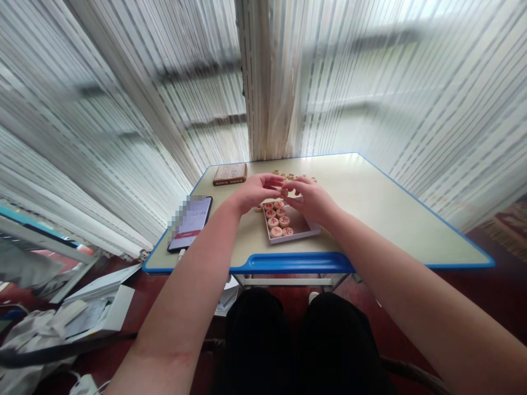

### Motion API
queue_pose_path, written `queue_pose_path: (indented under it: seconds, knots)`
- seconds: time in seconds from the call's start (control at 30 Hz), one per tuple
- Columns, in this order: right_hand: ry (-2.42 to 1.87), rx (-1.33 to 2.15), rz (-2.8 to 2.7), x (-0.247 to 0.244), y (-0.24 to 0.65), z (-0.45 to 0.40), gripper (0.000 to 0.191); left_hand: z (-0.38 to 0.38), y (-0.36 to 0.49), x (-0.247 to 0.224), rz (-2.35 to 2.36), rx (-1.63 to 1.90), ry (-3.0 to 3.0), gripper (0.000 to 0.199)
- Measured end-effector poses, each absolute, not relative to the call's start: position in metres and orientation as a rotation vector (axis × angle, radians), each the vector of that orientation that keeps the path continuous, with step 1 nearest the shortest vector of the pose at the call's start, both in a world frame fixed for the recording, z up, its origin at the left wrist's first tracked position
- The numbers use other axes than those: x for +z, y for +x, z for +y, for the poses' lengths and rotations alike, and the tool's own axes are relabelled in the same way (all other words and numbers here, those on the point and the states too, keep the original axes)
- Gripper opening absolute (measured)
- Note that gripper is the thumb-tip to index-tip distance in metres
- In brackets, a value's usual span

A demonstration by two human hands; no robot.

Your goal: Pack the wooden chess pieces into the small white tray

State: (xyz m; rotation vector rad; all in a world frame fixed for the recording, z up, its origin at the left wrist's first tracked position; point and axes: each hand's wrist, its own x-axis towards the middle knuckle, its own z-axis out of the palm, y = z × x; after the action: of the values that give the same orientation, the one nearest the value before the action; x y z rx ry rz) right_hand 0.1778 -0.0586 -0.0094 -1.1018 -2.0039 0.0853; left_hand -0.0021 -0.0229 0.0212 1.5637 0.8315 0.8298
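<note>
Holds both bare forearms out over a cream counter (391,208) with a blue edge. Pinches a small red-marked piece (284,192) in the clamped fingers of the right hand (312,197), just above the far edge of a shallow box (295,237). Holds the left hand (258,191) right beside it, fingers curved toward the same piece; impossible to tell whether gripping it too, because of overlapping fingertips.

Below the hands, in the shallow box on the counter, round discs (272,222) with red characters, lying flat in two columns along the left side. Just outside the left wall, under the left wrist, a loose disc (258,208). Beyond the hands, more scattered pieces (290,176), partly hidden by the fingers.

At the far left corner, a flat brown case (229,174). At the near left, a phone (191,224) with a lit screen. Behind the counter, pale striped curtains (206,82). Under the near edge, two knees in black trousers (259,340). On the floor to the left, an open carton (117,312) with papers inside.
</note>
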Motion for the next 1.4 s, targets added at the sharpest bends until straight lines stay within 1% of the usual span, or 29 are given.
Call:
queue_pose_path:
  seconds: [0.1,0.17,0.3,0.53,0.73,1.07,1.13,1.23,1.4]
  knots:
    - [-1.122,0.064,-1.962,-0.006,0.18,-0.061,0.017,-0.025,-0.001,0.024,0.901,0.871,1.591,0.03]
    - [-1.132,0.047,-1.932,-0.006,0.181,-0.061,0.018,-0.026,-0.002,0.026,0.931,0.834,1.589,0.024]
    - [-1.133,0.034,-1.92,-0.007,0.181,-0.06,0.019,-0.027,-0.004,0.026,0.89,0.716,1.597,0.031]
    - [-1.064,0.059,-1.971,0.0,0.182,-0.067,0.026,-0.026,-0.006,0.027,0.89,0.732,1.651,0.031]
    - [-1.015,0.087,-1.997,0.002,0.182,-0.071,0.015,-0.027,-0.007,0.028,0.896,0.709,1.668,0.03]
    - [-1.087,0.097,-1.981,0.009,0.184,-0.079,0.015,-0.024,-0.006,0.027,0.923,0.704,1.623,0.027]
    - [-1.093,0.151,-2.027,0.013,0.185,-0.087,0.015,-0.023,-0.005,0.026,0.977,0.777,1.621,0.024]
    - [-1.086,0.33,-2.178,0.022,0.183,-0.099,0.016,-0.022,-0.005,0.023,1.063,0.891,1.647,0.02]
    - [-1.188,0.519,-2.363,0.034,0.181,-0.109,0.014,-0.02,-0.005,0.017,1.115,0.939,1.688,0.017]
